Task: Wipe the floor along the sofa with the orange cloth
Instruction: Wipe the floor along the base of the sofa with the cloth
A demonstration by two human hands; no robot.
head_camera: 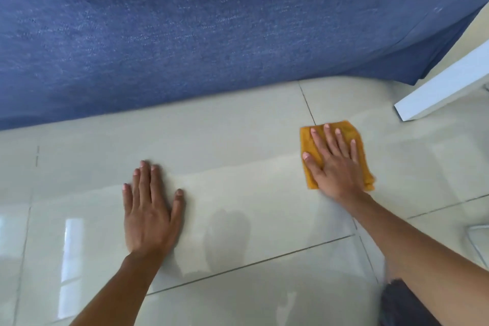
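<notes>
**Open tile along the sofa, a white leg at the far right**

The floor lies bare between the left hand and the right hand — open passage. The sofa walls off the whole far side, its base meeting the tiles. Right of the orange cloth, a white furniture leg slants down onto the floor — the only nearby obstacle.

Right hand hides orange cloth middle; sofa cut off top, left.
</notes>
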